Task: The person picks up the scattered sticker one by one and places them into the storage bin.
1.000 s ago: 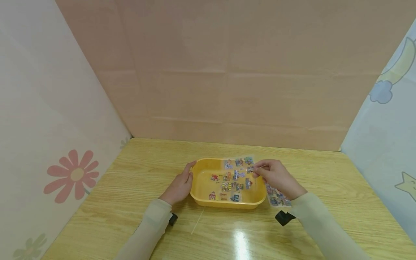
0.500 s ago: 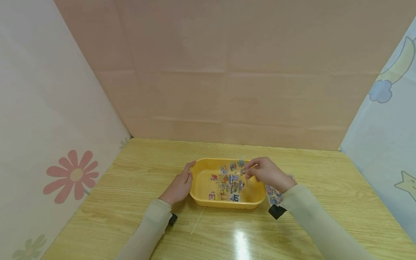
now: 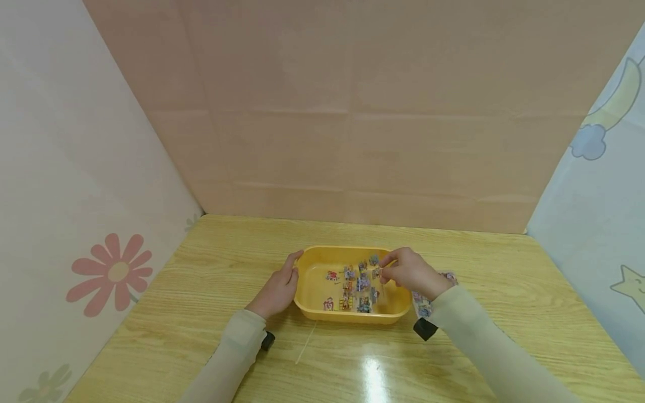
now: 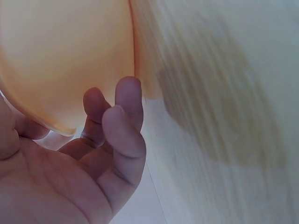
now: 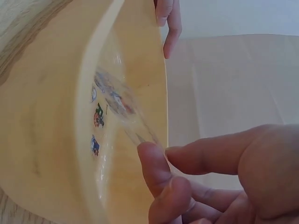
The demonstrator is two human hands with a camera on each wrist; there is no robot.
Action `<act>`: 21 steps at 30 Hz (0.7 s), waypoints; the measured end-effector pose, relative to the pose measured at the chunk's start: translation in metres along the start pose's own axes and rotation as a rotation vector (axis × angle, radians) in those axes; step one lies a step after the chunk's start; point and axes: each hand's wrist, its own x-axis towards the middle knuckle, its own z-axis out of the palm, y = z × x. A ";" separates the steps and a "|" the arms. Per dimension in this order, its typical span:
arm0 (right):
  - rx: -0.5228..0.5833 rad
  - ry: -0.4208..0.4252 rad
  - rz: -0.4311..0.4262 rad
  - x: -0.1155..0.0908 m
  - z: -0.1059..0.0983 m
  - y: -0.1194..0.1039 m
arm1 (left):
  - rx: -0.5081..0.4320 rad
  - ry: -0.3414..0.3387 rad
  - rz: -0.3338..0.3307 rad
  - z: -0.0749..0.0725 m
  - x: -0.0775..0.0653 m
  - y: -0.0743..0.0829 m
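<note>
Left hand (image 3: 275, 289) grips tub (image 3: 317, 289) (by rim (image 3: 347, 315)).

Creased tan wall (image 3: 322, 123) behind wood-grain tbl (image 3: 221, 257) w/ glare spot (image 3: 373, 380).

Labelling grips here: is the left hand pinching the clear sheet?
No, the right hand pinches the clear sheet, while the left hand holds the yellow tray.

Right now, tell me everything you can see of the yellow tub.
The yellow tub is shallow and oblong with rounded corners, smooth like plastic. It sits upright on the wooden table. The left hand holds its left end. Small coloured pictures show inside; the right hand pinches a clear printed sheet over it, whether touching it is unclear.
</note>
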 end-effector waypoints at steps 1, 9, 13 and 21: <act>-0.007 -0.001 -0.003 0.000 0.000 0.000 | 0.001 -0.001 0.003 0.000 0.000 0.000; -0.060 -0.004 -0.012 0.002 0.001 0.002 | -0.003 0.000 0.006 0.000 0.000 0.000; -0.079 0.001 -0.010 0.001 0.001 0.000 | -0.001 -0.002 0.002 0.000 0.000 0.000; -0.112 0.022 -0.027 -0.002 0.001 0.000 | -0.009 0.000 -0.004 0.001 0.000 0.000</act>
